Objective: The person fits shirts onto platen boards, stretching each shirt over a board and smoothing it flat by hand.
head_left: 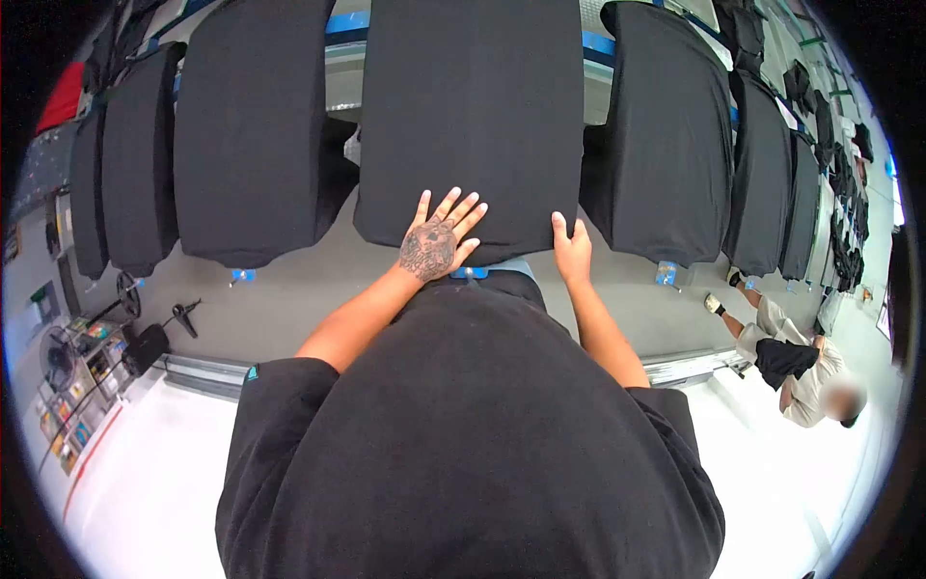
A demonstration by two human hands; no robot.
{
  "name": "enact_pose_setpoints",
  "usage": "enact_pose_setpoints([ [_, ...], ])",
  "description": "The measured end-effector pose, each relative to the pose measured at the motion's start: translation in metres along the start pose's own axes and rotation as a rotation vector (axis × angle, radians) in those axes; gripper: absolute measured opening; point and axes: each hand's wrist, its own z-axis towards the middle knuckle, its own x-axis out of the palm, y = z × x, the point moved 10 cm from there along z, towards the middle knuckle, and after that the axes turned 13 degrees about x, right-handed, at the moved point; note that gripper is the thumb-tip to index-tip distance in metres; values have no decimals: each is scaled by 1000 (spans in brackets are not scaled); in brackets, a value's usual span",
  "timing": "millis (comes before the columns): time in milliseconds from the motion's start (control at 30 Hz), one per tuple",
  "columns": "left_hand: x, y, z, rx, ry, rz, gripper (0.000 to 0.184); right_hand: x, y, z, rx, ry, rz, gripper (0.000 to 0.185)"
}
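A black T-shirt [471, 116] is stretched smooth over a long board straight in front of me. My left hand [436, 241] lies flat on its near end, palm down, with the fingers spread; the back of this hand is tattooed. At the near right corner, my right hand [573, 251] holds the shirt's edge, thumb on top and the other fingers partly hidden at the side. Just below the shirt's hem, a blue clamp piece [471, 273] shows against my waist.
More boards covered with black shirts fan out on both sides, such as one on the left [253, 135] and one on the right [667, 145]. A person [791, 362] carrying black cloth is at the right. Shelves [82, 386] and a fan [60, 357] stand at the left.
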Motion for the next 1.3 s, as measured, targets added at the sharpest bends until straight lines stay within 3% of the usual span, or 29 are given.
enact_pose_setpoints([
  [67, -2, -4, -8, 19, -32, 30, 62, -2, -21, -16, 29, 2, -5, 50],
  [167, -2, -5, -9, 15, -72, 67, 62, 15, -77, -31, 302, 230, 151, 40],
  [200, -1, -5, -11, 15, -86, 46, 62, 14, -89, -38, 297, 217, 154, 40],
  [267, 1, -5, -14, -6, -93, 23, 61, 15, -86, -61, 51, 239, -148, 36],
  [367, 3, -6, -18, -36, -94, 24, 60, 16, -101, -89, 104, 320, -112, 31],
  [600, -8, -14, -18, -87, 33, -48, 64, -9, -120, -94, 61, 282, -96, 31],
  [667, -7, -12, -21, -254, 180, -368, 62, -14, -119, -92, 49, 287, -35, 32],
  [733, -25, -28, -12, -278, 124, -466, 56, -22, -110, -88, 17, 284, -26, 30],
  [800, -32, -63, -4, -176, 48, -490, 52, -42, -107, -89, 1, 274, -27, 29],
  [833, -44, -90, 3, -125, -69, -502, 41, -54, -104, -93, 39, 319, 106, 24],
  [900, -44, -145, 21, -96, 59, -526, 38, -85, -108, -106, 99, 351, 261, 20],
  [933, -32, -172, 25, -99, 175, -553, 37, -96, -105, -117, 112, 472, 615, 12],
  [967, -24, -201, 32, 3, 145, -559, 40, -111, -102, -132, 119, 584, 974, 7],
  [1000, -18, -228, 36, 10, 172, -558, 40, -127, -109, -143, 136, 573, 993, 7],
  [1067, -30, -296, 46, 124, 114, -659, 35, -173, -97, -173, -81, 677, 1277, 12],
  [1100, -42, -327, 50, 231, -13, -687, 26, -191, -97, -188, -78, 728, 1353, 17],
  [1200, -61, -399, 59, 403, -133, -657, 19, -233, -110, -218, -151, 785, 1482, 19],
  [1300, -65, -452, 64, 482, -84, -671, 13, -267, -128, -237, -208, 818, 1549, 21],
])
